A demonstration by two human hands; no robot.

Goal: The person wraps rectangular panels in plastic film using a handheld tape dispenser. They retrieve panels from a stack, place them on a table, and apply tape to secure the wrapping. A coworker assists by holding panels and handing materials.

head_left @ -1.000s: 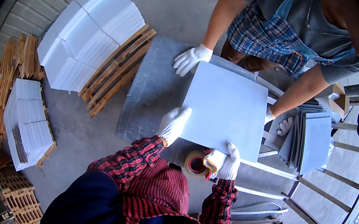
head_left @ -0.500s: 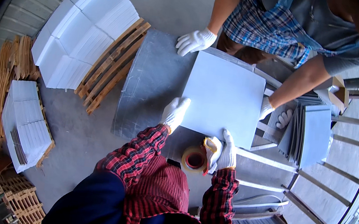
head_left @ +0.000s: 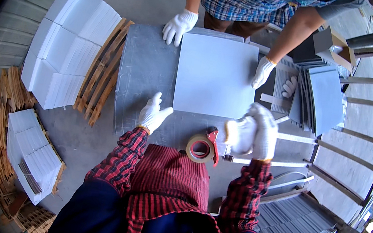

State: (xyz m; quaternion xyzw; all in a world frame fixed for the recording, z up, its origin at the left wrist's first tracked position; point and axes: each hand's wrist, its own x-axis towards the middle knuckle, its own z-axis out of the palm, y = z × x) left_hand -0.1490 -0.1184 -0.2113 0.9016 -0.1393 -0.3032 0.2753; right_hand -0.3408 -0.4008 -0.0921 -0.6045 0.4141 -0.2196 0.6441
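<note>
A square, pale grey-white panel (head_left: 216, 75) lies flat on a dark grey worktop (head_left: 148, 63). My left hand (head_left: 152, 114), in a white knit glove, is open with its fingers apart near the panel's near left corner. My right hand (head_left: 264, 133), gloved too, is closed and blurred by motion at the near right corner. It grips what looks like a loose white glove (head_left: 239, 134), also smeared. A red tape dispenser (head_left: 211, 144) with a roll of brown tape (head_left: 199, 148) sits at the worktop's near edge, between my hands.
Across from me a person's gloved left hand (head_left: 263, 73) and right hand (head_left: 180, 27) touch the panel's sides. Stacked white panels (head_left: 70, 47) stand on a pallet (head_left: 102, 71) at left. Grey panels (head_left: 324, 100), an open carton (head_left: 336, 49) and a metal frame (head_left: 343, 186) are at right.
My left hand has come off the panel's edge and opened. My right hand has moved right with the loose glove. The other person's hand at right has shifted onto the panel's edge. The view has shifted.
</note>
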